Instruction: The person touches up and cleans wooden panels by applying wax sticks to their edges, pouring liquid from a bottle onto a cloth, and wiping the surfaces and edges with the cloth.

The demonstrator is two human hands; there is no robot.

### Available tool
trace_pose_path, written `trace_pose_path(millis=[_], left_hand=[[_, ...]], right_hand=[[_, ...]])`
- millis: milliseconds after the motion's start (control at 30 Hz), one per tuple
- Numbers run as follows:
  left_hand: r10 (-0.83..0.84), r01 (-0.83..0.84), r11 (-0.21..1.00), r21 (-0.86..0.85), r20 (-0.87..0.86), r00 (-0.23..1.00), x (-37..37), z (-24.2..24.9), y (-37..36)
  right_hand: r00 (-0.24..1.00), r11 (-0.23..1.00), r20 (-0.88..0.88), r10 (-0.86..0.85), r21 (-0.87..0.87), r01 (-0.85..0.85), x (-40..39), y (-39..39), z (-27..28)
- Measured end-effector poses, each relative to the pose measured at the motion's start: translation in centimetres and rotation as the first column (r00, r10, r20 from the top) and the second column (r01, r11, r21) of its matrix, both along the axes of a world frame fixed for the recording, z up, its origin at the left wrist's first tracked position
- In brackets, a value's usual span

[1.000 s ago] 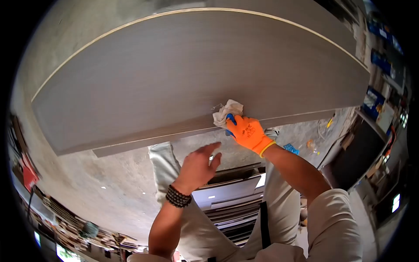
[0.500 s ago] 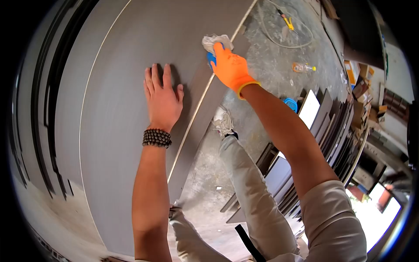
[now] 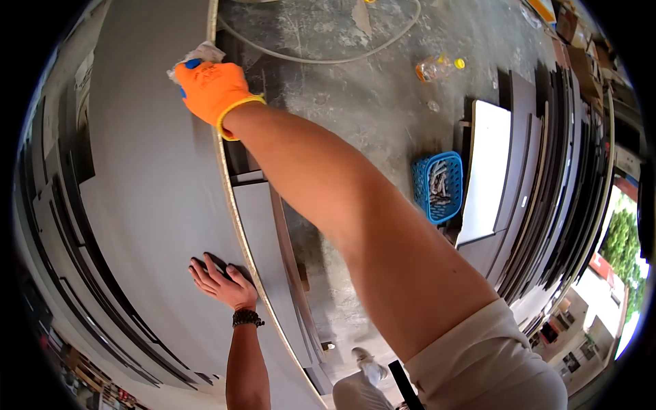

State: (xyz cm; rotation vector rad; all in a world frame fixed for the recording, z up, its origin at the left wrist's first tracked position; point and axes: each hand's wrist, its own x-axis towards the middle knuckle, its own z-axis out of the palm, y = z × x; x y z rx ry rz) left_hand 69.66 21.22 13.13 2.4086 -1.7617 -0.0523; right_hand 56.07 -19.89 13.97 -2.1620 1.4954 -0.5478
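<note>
A large grey panel [image 3: 157,171] with a pale raw edge stretches before me. My right hand [image 3: 213,89], in an orange glove with blue on the finger side, grips a crumpled whitish rag [image 3: 205,52] against the panel close to its far edge. Much of the rag is hidden under the glove. Bare except for a dark bead bracelet [image 3: 246,317] at the wrist, my left hand [image 3: 227,284] lies on the panel with fingers spread, near the pale edge and closer to my body.
Beside the stack sits another grey board [image 3: 263,232]. On the concrete floor are a blue basket [image 3: 421,188] of small greyish pieces, a bottle with a yellow cap [image 3: 437,68] and a hose [image 3: 328,61]. Many boards [image 3: 547,184] lean at the right; more panels [image 3: 75,273] are at the left.
My right hand has taken the rag farther along the panel, now left in the view. My left hand appears lower, still flat on the panel. The camera view has shifted, bringing the blue basket fully into sight.
</note>
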Motion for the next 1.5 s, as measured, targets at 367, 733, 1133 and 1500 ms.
trace_pose_path(millis=[367, 733, 1133, 1500], left_hand=[[-0.017, 0.017, 1.000, -0.021, -0.005, 1.000, 0.3, -0.8, 0.9], [0.283, -0.239, 0.957, 0.167, -0.726, 0.626, 0.0, 4.7, 9.2], [0.247, 0.233, 0.904, 0.360, -0.881, 0.403, -36.6, 8.6, 14.3], [-0.516, 0.599, 0.753, 0.272, -0.321, 0.794, -54.7, -5.5, -1.9]], right_hand=[[0.973, 0.996, 0.231, 0.011, 0.086, -0.032, -1.1, 29.1, 0.5], [0.900, 0.785, 0.418, -0.124, 0.596, -0.169, -6.5, 46.6, 6.5], [0.449, 0.131, 0.062, -0.891, 0.984, 0.124, -38.4, 66.6, 13.8], [0.637, -0.016, -0.012, -0.771, 1.000, -0.001, -48.0, 66.9, 11.6]])
